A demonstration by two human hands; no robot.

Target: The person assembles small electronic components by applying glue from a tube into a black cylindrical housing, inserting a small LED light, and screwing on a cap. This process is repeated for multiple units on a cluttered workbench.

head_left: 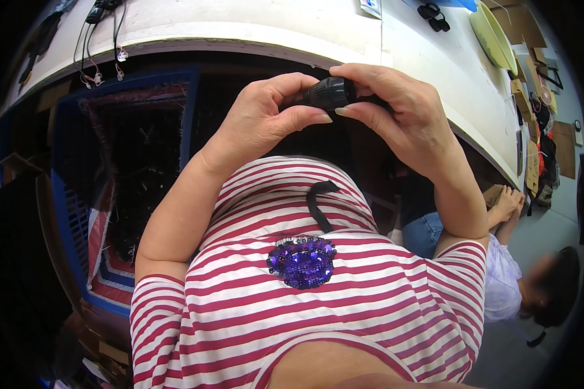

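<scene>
- Seen from above, a person in a red-and-white striped shirt (pixel 318 305) holds a small black ribbed cap (pixel 331 93) in front of the chest, just below the rim of a white table (pixel 240 29).
- The left hand (pixel 266 120) is curled, with thumb and forefinger pinching the cap's left end; its other fingers are folded under.
- The right hand (pixel 402 117) arches over the cap's right side, forefinger on top and thumb beneath, pressed on the ribbed ring.
- The cap lies crosswise between the two hands, touching the fingertips of both; its right end is hidden under the right fingers.
- Judging by the grips, this looks like a twisting or fitting move; it would go best with the left hand steady, the right turning on the ribs, and both halves kept in line.
- A blue crate (pixel 78 214) of dark parts sits under the table on the person's left.
- Thin wires (pixel 97 45) hang over the table edge, and a yellow-green bowl (pixel 493 35) stands on it at the far right.
- Another seated person (pixel 506 279) is at the lower right.
</scene>
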